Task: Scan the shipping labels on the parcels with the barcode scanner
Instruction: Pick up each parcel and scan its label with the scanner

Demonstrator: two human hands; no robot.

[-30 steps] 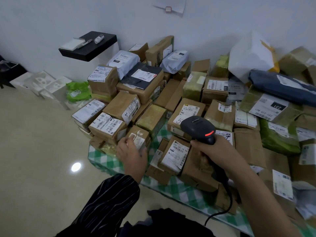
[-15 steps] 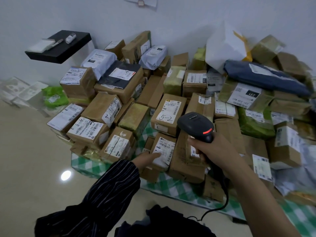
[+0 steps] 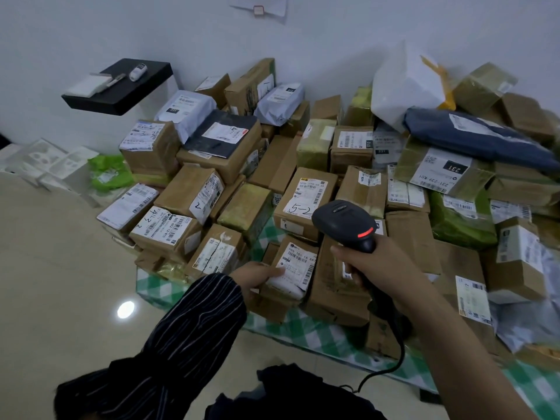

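1. A pale glossy floor fills the left side and meets a white wall behind.
2. A heap of parcels, mostly brown cardboard boxes with white shipping labels, fills the middle and right and leans against the wall.
3. A green-and-white checked cloth lies under the heap and shows along its near edge.
4. A dark blue mailer bag lies on top at the right, just below a white bag.
5. A black shelf juts from the wall at upper left and carries a few small white items.
6. A box marked "5-2" sits mid-heap, just behind the scanner's head.
7. A small parcel with a barcode label lies at the near edge of the heap, tilted up towards the camera.
8. The barcode scanner is black and is held above the heap, just to the right of the small parcel. Its head points away and down, and a red strip glows on its back. Its cable curls down towards the person.
9. The right grip is wrapped tight round the scanner's handle.
10. The left grip, coming out of a striped sleeve, rests on the small parcel's near left corner. Its fingers lie straight across the label, and the thumb cannot be made out.
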